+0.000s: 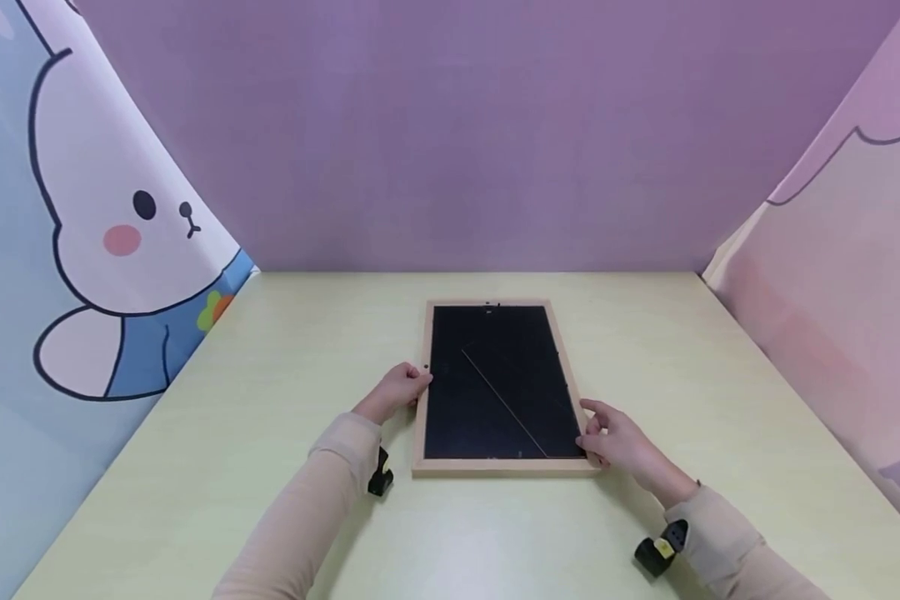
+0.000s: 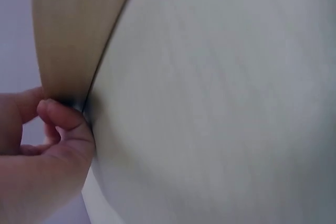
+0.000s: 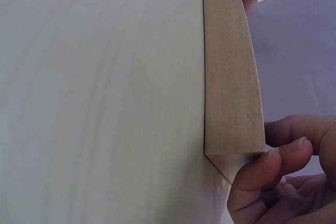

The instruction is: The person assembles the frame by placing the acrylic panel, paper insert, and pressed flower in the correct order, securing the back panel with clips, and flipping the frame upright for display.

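A picture frame (image 1: pixel 495 468) with a pale wooden border lies on the table, its black back panel (image 1: pixel 465 417) facing up. A thin diagonal line crosses that panel, and a small hanger (image 1: pixel 489 309) is at the far edge. On the left side of the border, my left hand (image 1: pixel 397 390) pinches the wood with its thumb on top. My right hand (image 1: pixel 621 437) grips the opposite side close to the near right corner. The right wrist view shows thumb and fingers of the right hand (image 3: pixel 289 182) at that corner. The frame's underside is hidden.
The light wooden table (image 1: pixel 270 358) surrounds the frame. A purple panel (image 1: pixel 480 133) rises behind the table. Printed side panels stand left and right, the left one with a cartoon animal (image 1: pixel 142 275). Small black cameras are strapped to both wrists.
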